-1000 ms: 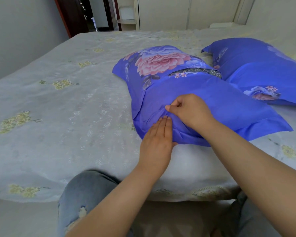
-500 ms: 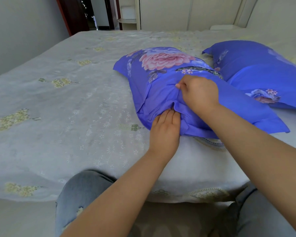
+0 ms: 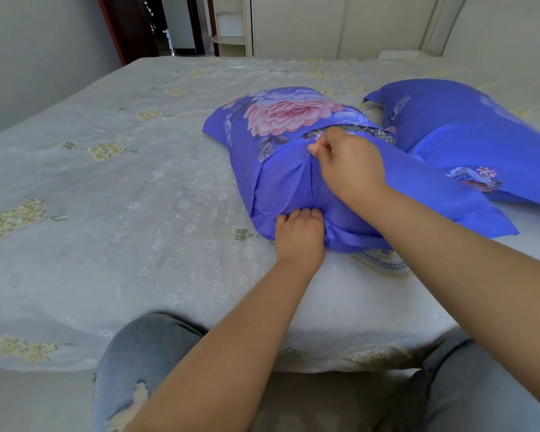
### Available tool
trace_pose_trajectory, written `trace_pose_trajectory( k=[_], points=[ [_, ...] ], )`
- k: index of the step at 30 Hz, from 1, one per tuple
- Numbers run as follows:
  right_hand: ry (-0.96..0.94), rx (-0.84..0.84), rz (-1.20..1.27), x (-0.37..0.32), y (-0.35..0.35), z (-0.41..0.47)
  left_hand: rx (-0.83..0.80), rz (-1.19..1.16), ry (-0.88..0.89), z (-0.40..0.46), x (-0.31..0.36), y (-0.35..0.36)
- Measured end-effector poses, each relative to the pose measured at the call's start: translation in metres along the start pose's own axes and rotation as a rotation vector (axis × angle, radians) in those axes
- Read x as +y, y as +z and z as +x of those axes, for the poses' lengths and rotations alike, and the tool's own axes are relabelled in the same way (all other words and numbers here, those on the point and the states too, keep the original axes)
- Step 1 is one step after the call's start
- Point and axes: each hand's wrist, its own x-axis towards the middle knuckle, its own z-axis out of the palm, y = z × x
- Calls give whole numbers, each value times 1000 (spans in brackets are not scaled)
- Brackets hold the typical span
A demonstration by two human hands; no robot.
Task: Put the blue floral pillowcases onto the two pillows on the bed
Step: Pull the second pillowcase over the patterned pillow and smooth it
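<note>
Pillowcase (image 3: 281,182) with a pillow inside lies near the bed's (image 3: 106,213) front edge. Left hand (image 3: 300,235) pinches its near end; right hand (image 3: 349,163) pinches the flap on top. Second covered pillow (image 3: 468,135) lies just right.

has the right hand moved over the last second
Yes. The right hand has travelled up the near pillowcase, from beside the left hand toward the pink flower.
</note>
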Motion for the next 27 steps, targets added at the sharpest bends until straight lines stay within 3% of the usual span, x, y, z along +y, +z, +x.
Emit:
trace_pose_trajectory(
  k=[3, 7, 10, 13, 16, 19, 22, 25, 27],
  points=[
    [99, -26, 18, 15, 12, 5, 26, 99, 103, -20, -7, -7],
    [115, -84, -20, 15, 27, -6, 286, 80, 257, -66, -39, -20],
    [76, -109, -52, -2, 27, -11, 379, 79, 315, -79, -73, -42],
    [-2, -161, -128, -12, 13, -6, 206, 37, 294, -78, -104, -73],
    [-107, -186, -116, -20, -1, -7, -126, -66, 102, -91, -126, -105],
    [-56, -156, -32, -7, -6, -5, -469, -224, -12, -99, -141, -124],
    [91, -354, -33, 10, -12, 1, -679, -233, -49, -87, -136, -139],
    [110, -457, -93, 12, -19, 0, -617, -53, -179, -66, -118, -146],
    [83, -474, -145, 12, -25, -2, -333, 95, -159, -47, -107, -140]
  ],
)
